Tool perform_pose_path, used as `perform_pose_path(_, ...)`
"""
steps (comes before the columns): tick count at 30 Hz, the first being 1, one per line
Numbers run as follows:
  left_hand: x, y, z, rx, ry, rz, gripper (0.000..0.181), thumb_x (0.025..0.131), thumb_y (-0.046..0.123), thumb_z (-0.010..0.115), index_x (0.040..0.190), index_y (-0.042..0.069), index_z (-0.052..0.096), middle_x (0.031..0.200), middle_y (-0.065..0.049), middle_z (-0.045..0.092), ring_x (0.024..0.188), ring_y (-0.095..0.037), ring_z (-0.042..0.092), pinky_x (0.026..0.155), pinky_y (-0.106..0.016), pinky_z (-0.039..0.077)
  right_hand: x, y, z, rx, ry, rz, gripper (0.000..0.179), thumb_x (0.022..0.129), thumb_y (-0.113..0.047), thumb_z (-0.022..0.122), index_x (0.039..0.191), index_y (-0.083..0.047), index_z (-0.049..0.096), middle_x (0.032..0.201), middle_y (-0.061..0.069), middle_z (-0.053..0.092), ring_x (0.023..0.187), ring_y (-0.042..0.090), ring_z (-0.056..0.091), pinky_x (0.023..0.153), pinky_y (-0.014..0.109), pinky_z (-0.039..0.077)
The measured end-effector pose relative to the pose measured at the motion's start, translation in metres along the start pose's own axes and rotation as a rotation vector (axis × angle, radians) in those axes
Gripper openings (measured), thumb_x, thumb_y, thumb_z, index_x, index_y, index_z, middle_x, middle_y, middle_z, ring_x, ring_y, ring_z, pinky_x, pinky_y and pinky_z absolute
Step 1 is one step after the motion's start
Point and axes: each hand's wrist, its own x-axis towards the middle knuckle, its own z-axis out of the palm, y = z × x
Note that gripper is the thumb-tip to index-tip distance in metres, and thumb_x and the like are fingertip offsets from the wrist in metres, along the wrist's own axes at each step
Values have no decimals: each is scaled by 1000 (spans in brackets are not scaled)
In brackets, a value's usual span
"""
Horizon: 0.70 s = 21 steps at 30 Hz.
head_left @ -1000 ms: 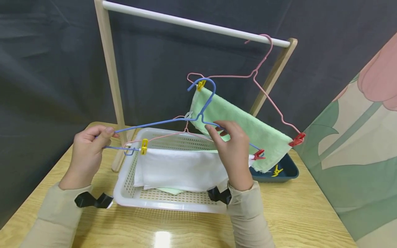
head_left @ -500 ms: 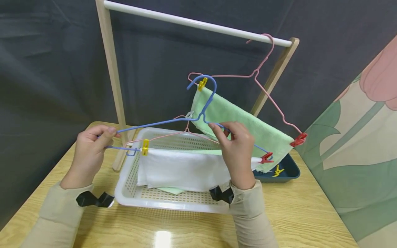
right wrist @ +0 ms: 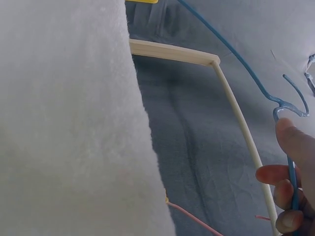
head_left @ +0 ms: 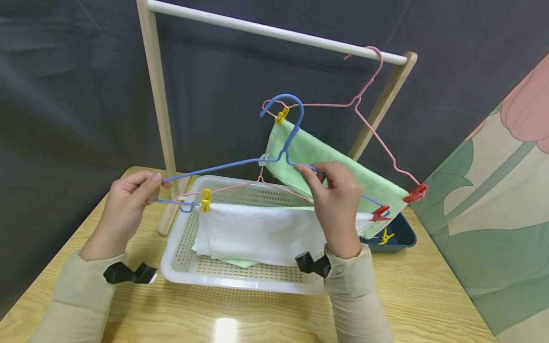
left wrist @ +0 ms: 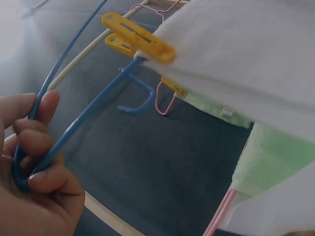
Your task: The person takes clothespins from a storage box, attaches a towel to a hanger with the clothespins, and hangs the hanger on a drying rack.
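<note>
Between my two hands a blue clothes hanger [head_left: 223, 166] is held up over the basket. My left hand [head_left: 124, 207] grips its left corner, fingers curled round the wire in the left wrist view. With thumb and fingers my right hand [head_left: 336, 205] pinches the right shoulder just beside the hook. A white towel [head_left: 261, 231] hangs from the hanger's lower bar. One yellow clothespin [head_left: 206, 200] clips it at the left and a red clothespin [head_left: 380, 213] at the right. The right hand hides part of the towel.
A drying rack's white rail [head_left: 274, 32] carries a pink hanger [head_left: 330, 105] with a pinned green towel [head_left: 317, 147]. Below stands a white plastic basket [head_left: 240, 282] holding another pink hanger [head_left: 231, 186]. A dark tray [head_left: 403, 231] with a yellow clothespin [head_left: 386, 236] is at the right.
The blue hanger has risen slightly and shifted a little right with the white towel. My right hand has moved a bit right with it; both grips are unchanged.
</note>
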Motion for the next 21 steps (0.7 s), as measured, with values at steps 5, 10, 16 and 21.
perform_pose_path(5, 1, -1, -2, -45, -41, -9, 22, 102, -6, 52, 98, 1, 72, 79, -2, 59, 68, -13, 46, 60, -26, 33, 8, -1, -4, -10, 10, -1, 22, 81, -14, 86, 78, 3, 73, 64, 10, 56, 65, 20, 43, 63, 25, 29)
perform_pose_path(10, 3, -1, -6, -38, -52, -60, 25, 102, -3, 55, 122, 8, 65, 106, -2, 63, 94, -12, 59, 77, -18, 50, 19, -2, -9, -18, 24, 3, 25, 84, -17, 85, 78, 5, 73, 64, 12, 57, 63, 22, 44, 63, 26, 30)
perform_pose_path(16, 6, -5, -11, -3, -115, -95, 35, 104, -1, 52, 138, 9, 52, 113, -2, 63, 106, -13, 61, 84, -20, 51, 35, -4, -18, 16, 91, 53, 25, 88, -17, 82, 77, 5, 73, 66, 11, 57, 61, 14, 41, 59, 23, 30)
perform_pose_path(21, 7, -14, -13, 210, -151, -153, 33, 104, 8, 56, 136, 13, 56, 118, 3, 62, 112, -10, 58, 90, -15, 47, 52, -3, -29, 4, 83, 44, 31, 90, -22, 80, 78, 6, 73, 64, 7, 54, 59, 8, 40, 58, 22, 30)
